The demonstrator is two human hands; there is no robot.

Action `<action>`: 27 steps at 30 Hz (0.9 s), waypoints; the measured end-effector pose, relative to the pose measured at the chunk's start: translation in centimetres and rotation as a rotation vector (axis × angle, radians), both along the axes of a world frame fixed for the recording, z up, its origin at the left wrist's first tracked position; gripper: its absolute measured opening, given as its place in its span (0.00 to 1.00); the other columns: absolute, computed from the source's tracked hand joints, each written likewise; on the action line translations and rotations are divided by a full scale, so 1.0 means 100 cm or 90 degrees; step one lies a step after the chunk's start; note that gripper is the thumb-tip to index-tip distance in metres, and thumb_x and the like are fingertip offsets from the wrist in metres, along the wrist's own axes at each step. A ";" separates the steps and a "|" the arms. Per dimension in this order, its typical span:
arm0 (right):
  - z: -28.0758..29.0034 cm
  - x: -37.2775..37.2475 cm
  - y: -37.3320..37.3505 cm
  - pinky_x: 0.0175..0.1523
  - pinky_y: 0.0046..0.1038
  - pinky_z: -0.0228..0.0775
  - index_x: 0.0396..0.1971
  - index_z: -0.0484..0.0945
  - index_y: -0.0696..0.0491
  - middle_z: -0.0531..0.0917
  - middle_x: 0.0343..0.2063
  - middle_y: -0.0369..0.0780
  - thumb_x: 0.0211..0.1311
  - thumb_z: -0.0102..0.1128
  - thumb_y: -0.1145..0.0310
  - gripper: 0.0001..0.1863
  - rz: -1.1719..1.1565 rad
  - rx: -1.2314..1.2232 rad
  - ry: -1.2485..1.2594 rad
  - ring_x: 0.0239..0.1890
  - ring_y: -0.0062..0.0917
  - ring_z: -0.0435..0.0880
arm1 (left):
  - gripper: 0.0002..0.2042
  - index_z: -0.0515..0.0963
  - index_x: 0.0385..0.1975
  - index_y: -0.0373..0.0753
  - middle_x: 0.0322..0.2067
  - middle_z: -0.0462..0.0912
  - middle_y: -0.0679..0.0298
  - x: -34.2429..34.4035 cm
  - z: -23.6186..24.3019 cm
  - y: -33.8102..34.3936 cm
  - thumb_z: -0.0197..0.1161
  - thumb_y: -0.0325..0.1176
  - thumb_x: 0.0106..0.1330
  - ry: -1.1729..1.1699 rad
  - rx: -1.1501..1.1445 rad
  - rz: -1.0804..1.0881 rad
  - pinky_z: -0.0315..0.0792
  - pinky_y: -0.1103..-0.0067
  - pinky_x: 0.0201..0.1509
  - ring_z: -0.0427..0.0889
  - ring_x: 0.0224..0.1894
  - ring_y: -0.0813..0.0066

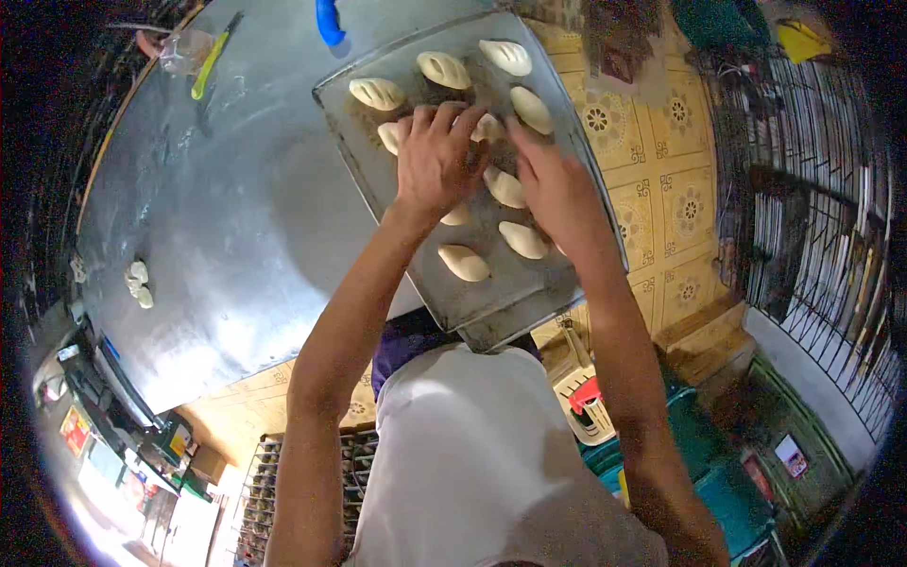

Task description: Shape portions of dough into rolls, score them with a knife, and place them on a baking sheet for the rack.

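A dark metal baking tray (359,170) holds several pale oval dough pieces. The dough pieces at the far end, such as the far-left one (376,94), have slashes across their tops; a nearer one (464,263) looks smooth. My left hand (436,161) is over the tray's middle, fingers curled down against a dough piece (487,128) that it partly covers. To the right of that dough, my right hand (559,189) is closed, its fingers pinched and slightly blurred. Whatever it grips is hidden or too small to make out.
The tray lies on a grey metal table (236,217), at its right edge. A blue-handled tool (329,21), a yellow-green knife (215,59) and dough scraps (139,283) lie on it. Below stand a cream plastic basket (588,416) and teal crates (699,425). A barred rack (812,189) is at right.
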State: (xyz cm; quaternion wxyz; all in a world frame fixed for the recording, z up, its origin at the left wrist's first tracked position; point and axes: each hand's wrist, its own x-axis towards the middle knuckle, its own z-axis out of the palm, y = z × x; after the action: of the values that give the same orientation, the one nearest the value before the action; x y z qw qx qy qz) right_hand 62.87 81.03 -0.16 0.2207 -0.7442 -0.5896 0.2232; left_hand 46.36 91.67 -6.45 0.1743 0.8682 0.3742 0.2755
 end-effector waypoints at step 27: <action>0.004 0.054 -0.026 0.45 0.50 0.78 0.64 0.79 0.48 0.86 0.37 0.56 0.73 0.57 0.70 0.21 -0.047 -0.157 -0.035 0.41 0.53 0.87 | 0.22 0.83 0.51 0.50 0.48 0.83 0.66 0.068 -0.007 0.006 0.74 0.45 0.56 0.108 0.028 -0.013 0.69 0.59 0.56 0.79 0.53 0.58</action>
State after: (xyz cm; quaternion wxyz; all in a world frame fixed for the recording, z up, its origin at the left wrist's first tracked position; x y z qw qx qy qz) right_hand 68.30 78.38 0.25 0.1193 -0.7928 -0.5356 0.2653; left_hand 53.19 92.22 -7.18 0.1254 0.8957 0.3727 0.2076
